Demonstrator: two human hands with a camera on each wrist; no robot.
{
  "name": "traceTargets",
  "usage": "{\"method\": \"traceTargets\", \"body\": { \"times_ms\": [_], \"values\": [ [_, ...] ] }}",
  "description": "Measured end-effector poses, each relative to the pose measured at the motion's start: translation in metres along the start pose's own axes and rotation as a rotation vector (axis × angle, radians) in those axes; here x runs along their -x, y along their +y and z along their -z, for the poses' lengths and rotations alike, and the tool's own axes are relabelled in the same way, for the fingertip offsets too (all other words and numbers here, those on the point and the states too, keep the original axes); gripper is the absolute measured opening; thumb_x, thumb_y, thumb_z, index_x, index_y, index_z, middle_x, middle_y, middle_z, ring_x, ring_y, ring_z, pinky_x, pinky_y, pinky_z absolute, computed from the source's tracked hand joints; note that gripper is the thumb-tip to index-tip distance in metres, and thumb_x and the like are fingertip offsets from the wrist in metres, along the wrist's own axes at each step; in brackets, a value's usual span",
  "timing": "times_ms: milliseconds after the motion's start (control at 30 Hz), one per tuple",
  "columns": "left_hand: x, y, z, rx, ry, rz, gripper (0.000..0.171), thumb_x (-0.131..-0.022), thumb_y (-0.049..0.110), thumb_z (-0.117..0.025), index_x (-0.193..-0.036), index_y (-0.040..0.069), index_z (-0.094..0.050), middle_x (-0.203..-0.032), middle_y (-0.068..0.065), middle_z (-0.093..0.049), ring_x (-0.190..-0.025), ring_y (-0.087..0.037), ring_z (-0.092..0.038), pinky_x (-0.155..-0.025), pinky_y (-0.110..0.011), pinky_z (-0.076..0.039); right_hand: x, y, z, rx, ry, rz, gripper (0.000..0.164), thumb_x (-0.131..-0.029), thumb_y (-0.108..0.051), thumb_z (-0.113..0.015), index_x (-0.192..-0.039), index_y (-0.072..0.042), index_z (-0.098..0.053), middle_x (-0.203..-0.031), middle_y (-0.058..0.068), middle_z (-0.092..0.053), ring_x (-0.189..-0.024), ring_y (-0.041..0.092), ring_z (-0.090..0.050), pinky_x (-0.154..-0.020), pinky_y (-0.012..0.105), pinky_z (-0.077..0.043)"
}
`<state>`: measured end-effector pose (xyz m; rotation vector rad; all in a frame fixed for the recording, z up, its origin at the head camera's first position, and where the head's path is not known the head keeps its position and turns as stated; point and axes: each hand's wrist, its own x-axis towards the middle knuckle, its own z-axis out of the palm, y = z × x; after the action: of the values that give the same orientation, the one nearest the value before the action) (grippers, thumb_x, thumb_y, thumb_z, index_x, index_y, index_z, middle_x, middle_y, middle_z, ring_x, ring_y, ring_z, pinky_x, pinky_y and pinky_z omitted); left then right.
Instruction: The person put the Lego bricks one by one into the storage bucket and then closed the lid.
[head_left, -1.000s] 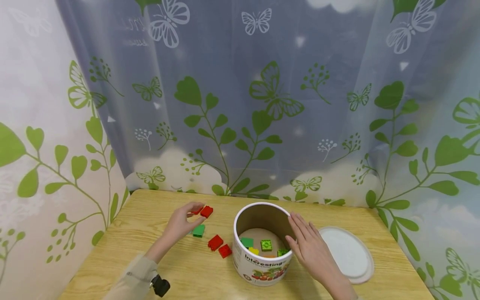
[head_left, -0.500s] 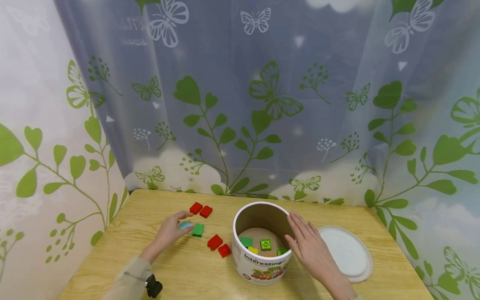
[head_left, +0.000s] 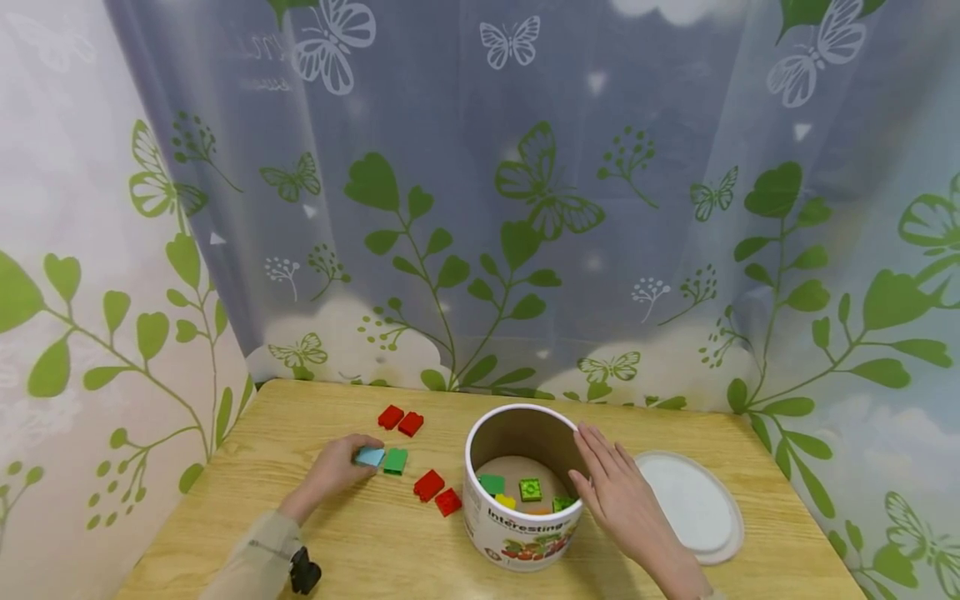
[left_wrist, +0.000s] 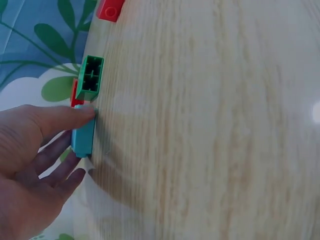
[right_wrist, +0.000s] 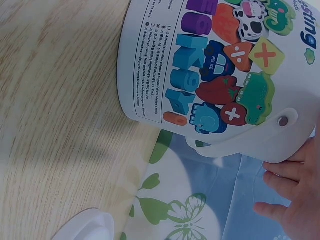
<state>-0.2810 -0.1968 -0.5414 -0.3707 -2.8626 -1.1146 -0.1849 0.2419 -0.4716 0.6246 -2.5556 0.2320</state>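
My left hand (head_left: 333, 471) pinches a light blue toy brick (head_left: 370, 457) between thumb and fingers, low at the tabletop. In the left wrist view the thumb lies along one end of that blue brick (left_wrist: 84, 132). Just beyond it stands a green brick (head_left: 395, 462), its hollow underside showing in the left wrist view. With fingers straight, my right hand (head_left: 622, 500) rests against the right rim of a round white bucket (head_left: 480, 533). Inside the bucket lie several bricks, among them a light green one (head_left: 530, 489) and a yellow one (head_left: 506, 502).
Two red bricks (head_left: 410, 424) lie behind the green one, and two more red bricks (head_left: 429, 486) lie left of the bucket. A white lid (head_left: 693, 504) lies flat on the wooden table (head_left: 360, 550) to the right. A patterned curtain (head_left: 465, 208) hangs behind.
My left hand has drawn back from the red bricks toward the near left, uncovering them, and now grips the light blue brick beside the green one. The right hand stays at the bucket.
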Motion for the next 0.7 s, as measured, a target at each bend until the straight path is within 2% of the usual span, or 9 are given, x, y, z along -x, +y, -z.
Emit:
{"method": "traceTargets", "body": {
  "times_ms": [267, 400, 700],
  "values": [
    [0.001, 0.003, 0.002, 0.000, 0.040, 0.011, 0.028, -0.081, 0.003, -0.084, -0.107, 0.004, -0.075, -0.110, -0.014, -0.072, -0.098, -0.029, -0.066, -0.084, -0.046, -0.057, 0.000, -0.001, 0.001, 0.004, -0.006, -0.005, 0.056, -0.106, -0.034, -0.051, -0.148, 0.002, -0.047, -0.156, 0.015, -0.044, -0.142, 0.032, -0.044, -0.114, 0.056, -0.036],
    [-0.002, 0.008, 0.007, 0.025, 0.066, -0.016, 0.027, -0.081, 0.004, -0.084, -0.107, 0.004, -0.074, -0.109, -0.013, -0.072, -0.097, -0.031, -0.067, -0.084, -0.046, -0.059, 0.000, -0.001, 0.001, 0.004, -0.003, -0.007, 0.056, -0.106, -0.034, -0.052, -0.149, 0.002, -0.047, -0.156, 0.015, -0.045, -0.142, 0.032, -0.044, -0.114, 0.056, -0.036],
    [-0.008, 0.028, 0.025, 0.041, 0.071, -0.043, 0.028, -0.085, 0.008, -0.081, -0.112, 0.006, -0.072, -0.108, -0.009, -0.070, -0.098, -0.029, -0.066, -0.085, -0.045, -0.059, 0.000, -0.001, 0.000, 0.002, 0.006, 0.001, 0.055, -0.106, -0.034, -0.052, -0.148, 0.002, -0.048, -0.155, 0.016, -0.046, -0.142, 0.032, -0.045, -0.114, 0.056, -0.036]
  ]
}}
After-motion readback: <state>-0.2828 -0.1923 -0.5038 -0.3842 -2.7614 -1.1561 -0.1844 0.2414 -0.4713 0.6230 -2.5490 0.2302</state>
